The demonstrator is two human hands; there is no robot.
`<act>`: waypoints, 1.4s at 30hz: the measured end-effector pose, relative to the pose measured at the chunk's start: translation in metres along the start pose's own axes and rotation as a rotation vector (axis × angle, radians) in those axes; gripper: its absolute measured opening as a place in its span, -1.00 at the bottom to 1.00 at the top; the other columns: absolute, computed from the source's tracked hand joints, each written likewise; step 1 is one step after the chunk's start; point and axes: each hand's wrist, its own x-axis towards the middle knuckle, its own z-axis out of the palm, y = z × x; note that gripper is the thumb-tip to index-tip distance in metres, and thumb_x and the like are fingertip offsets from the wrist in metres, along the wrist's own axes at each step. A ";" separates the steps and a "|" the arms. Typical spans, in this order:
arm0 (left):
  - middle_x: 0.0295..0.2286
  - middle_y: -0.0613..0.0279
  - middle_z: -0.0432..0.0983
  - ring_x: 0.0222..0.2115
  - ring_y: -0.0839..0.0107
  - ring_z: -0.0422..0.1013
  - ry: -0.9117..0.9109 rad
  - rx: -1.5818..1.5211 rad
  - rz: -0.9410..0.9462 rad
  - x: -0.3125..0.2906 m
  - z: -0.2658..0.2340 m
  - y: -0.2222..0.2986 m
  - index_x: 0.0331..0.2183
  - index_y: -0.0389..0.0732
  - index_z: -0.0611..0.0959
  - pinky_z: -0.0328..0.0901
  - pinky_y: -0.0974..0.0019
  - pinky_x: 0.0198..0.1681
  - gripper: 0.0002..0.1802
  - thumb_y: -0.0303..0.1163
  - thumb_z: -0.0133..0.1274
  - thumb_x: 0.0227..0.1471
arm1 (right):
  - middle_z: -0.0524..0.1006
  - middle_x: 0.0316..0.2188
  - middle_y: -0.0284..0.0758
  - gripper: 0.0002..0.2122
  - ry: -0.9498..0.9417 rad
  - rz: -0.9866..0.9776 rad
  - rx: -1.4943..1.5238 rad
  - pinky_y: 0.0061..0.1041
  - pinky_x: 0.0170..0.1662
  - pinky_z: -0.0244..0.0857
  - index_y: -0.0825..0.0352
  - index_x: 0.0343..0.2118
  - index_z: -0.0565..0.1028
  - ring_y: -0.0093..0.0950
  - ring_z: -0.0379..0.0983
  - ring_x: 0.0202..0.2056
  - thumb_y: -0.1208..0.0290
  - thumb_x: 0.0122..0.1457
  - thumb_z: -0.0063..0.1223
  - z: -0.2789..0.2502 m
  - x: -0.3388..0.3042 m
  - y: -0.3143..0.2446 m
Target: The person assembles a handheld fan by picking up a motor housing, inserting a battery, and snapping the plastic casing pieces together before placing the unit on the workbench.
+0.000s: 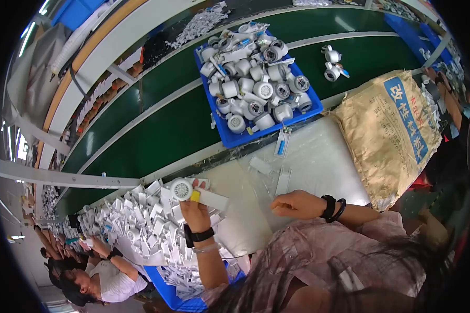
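My left hand [196, 215] is closed around a white plastic part [181, 189] with a round slotted grille and a flat handle-like piece reaching to the right. A small yellow patch [195, 195] shows at its fingers; what it belongs to I cannot tell. My right hand [296, 203] is held over the worktable [321, 156], fingers curled together, and whatever may be in them is hidden. Just beyond it on the table lie a flat white strip [283, 180] and a clear piece with a blue insert [282, 146]. A heap of white plastic pieces [136, 221] spreads left of my left hand.
A blue crate [234, 140] full of white round-headed parts stands at the far side. Beyond runs a green conveyor belt [167, 104], carrying two more parts [331, 62]. A large brown sack [371, 146] sits right; a blue bin [167, 295] is below left. Another person [115, 279] works at left.
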 end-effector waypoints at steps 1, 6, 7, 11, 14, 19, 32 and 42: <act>-0.03 -0.06 0.37 -0.04 0.09 0.37 0.004 0.000 0.005 0.024 -0.012 0.003 0.09 -0.23 0.26 0.40 0.16 -0.07 -0.47 -0.61 -0.06 0.05 | 0.54 -0.44 -0.28 -0.75 -0.022 0.026 -0.063 -0.48 -0.36 0.32 0.29 -0.16 0.45 -0.42 0.49 -0.44 0.24 0.19 0.01 -0.013 -0.002 0.001; -0.18 -0.01 0.45 -0.24 0.18 0.48 0.128 0.324 0.065 0.156 -0.055 0.004 0.04 -0.31 0.25 0.42 0.25 -0.21 -0.40 -0.72 -0.10 -0.11 | 0.54 -0.44 -0.27 -0.80 0.198 0.079 -0.282 -0.47 -0.35 0.35 0.29 -0.21 0.46 -0.42 0.48 -0.45 0.30 0.18 0.02 -0.113 -0.010 0.041; -0.14 -0.04 0.41 -0.22 0.17 0.47 0.193 0.488 0.096 0.183 -0.061 -0.001 0.05 -0.34 0.22 0.39 0.27 -0.17 -0.38 -0.72 -0.08 -0.12 | 0.54 -0.44 -0.26 -0.80 0.282 0.098 -0.282 -0.47 -0.35 0.35 0.31 -0.22 0.47 -0.42 0.49 -0.44 0.31 0.17 0.03 -0.141 -0.011 0.057; -0.11 -0.10 0.35 -0.15 0.12 0.40 0.303 0.974 0.382 0.277 -0.098 -0.040 0.06 -0.40 0.19 0.30 0.26 -0.08 -0.31 -0.70 0.01 -0.16 | 0.54 -0.37 -0.19 -0.85 0.765 0.233 -0.461 -0.41 -0.28 0.36 0.34 -0.30 0.51 -0.27 0.50 -0.37 0.40 0.11 0.04 -0.244 0.005 0.083; -0.11 -0.13 0.35 -0.11 -0.01 0.35 0.457 1.286 0.394 0.301 -0.068 -0.053 0.05 -0.35 0.24 0.26 0.14 -0.04 -0.31 -0.66 0.07 -0.18 | 0.51 -0.21 -0.13 -0.77 0.988 0.239 -0.772 -0.35 -0.12 0.34 0.37 -0.19 0.48 -0.22 0.47 -0.19 0.50 0.05 0.06 -0.320 0.020 0.141; -0.05 -0.09 0.33 0.01 -0.04 0.22 0.246 1.481 0.826 0.284 -0.036 -0.066 0.00 -0.30 0.36 0.11 0.07 0.06 -0.39 -0.62 0.11 -0.17 | 0.49 -0.17 -0.24 -0.77 0.935 0.420 -0.977 -0.27 -0.03 0.29 0.23 -0.20 0.49 -0.24 0.41 -0.10 0.40 0.03 0.08 -0.380 0.046 0.202; -0.15 0.16 0.46 -0.22 0.37 0.45 -0.472 0.429 0.141 0.036 0.078 -0.089 -0.06 -0.29 0.44 0.31 0.37 -0.08 -0.64 -0.69 -0.18 0.06 | 0.55 -0.46 -0.29 -0.82 0.856 0.241 0.313 -0.61 -0.37 0.42 0.41 -0.37 0.46 -0.55 0.51 -0.48 0.35 0.20 0.02 -0.312 0.012 0.097; -0.13 0.05 0.38 -0.15 0.36 0.36 -0.713 0.684 -0.037 -0.052 0.154 -0.092 0.01 -0.31 0.37 0.32 0.34 -0.19 -0.45 -0.49 0.15 -0.05 | 0.56 -0.39 -0.19 -0.82 0.622 0.061 1.154 -0.52 -0.25 0.49 0.41 -0.26 0.44 -0.45 0.55 -0.35 0.38 0.20 0.03 -0.057 -0.010 0.017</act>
